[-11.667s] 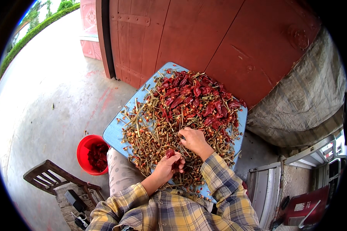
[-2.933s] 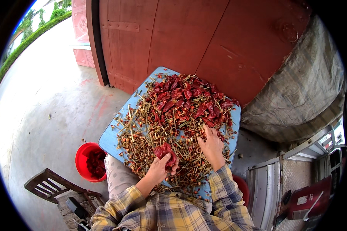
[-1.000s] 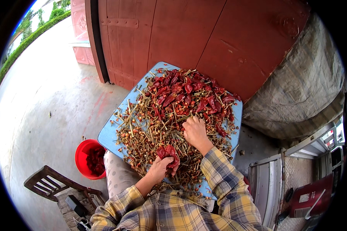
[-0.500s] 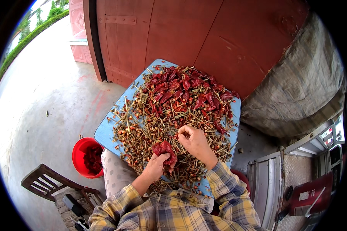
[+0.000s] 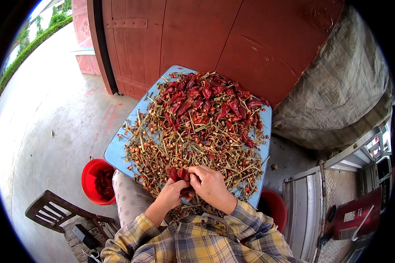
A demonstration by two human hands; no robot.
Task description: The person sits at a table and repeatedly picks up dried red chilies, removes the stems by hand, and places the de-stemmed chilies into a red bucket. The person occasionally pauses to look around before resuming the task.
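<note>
And there, low in the centre of the frame, the two bare hands had met; the left hand had its grip clamped on a small bunch of wrinkled, dark-red dried peppers, the red skins poking up above the thumb; the right hand was right up against it, fingers bent in at the bunch's edge, though whether that grip was pinched on anything, one could not tell, the fingertips being hidden!

Under them, mid-frame, lay a broad litter of thin, tan-brown dry stems, spread over a square, pale-blue surface with rounded corners; beyond it, toward the top of the surface, sat a heap of glossy, deep-red dried peppers; at lower left stood a round, bright-red bucket with dark-red pepper pieces inside; at lower right, partly covered by the surface, showed a round, darker-red container; and across the top ran a reddish-brown wooden door.
</note>
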